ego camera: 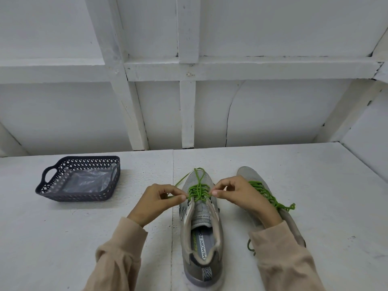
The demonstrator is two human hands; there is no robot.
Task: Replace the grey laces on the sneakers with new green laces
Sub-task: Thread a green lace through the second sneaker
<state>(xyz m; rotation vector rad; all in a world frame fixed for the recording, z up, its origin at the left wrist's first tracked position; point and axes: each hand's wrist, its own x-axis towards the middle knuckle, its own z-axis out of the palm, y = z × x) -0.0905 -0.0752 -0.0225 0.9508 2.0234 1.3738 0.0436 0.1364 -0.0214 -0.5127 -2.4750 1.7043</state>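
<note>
Though already threaded with a bright green lace (198, 191) across what look like all the eyelets, lacks any tied bow as yet on the grey mesh sneaker (201, 227) at lower centre of the frame. Stands upright on the white painted table (84, 238), toe toward the top of the frame, heel and open collar toward the bottom, with a printed insole label visible inside. Pinched at the topmost crossing from both sides: left hand (156, 201) closed on the green lace at the left edge of the tongue, thumb and forefinger together; right hand (241, 196) closed on it likewise at the right edge. Runs in tidy crisscross rows down the tongue, with two loose ends trailing past the toe toward the middle of the frame. Just right of centre, partly hidden behind the right wrist and beige sleeve, a second grey sneaker (247, 174) carrying its own green lacing (270, 197), ends lying loose beside it; hard to tell whether tied. No grey laces anywhere in view. At middle left, well apart from the shoes, a dark perforated plastic basket (79, 199) holding a crumpled clear plastic wrapper (86, 181). Judged from all this, nearly finished: old laces apparently off both shoes, new ones in; probably left to do, snugging the top rows and tying off, perhaps on both sneakers.
</note>
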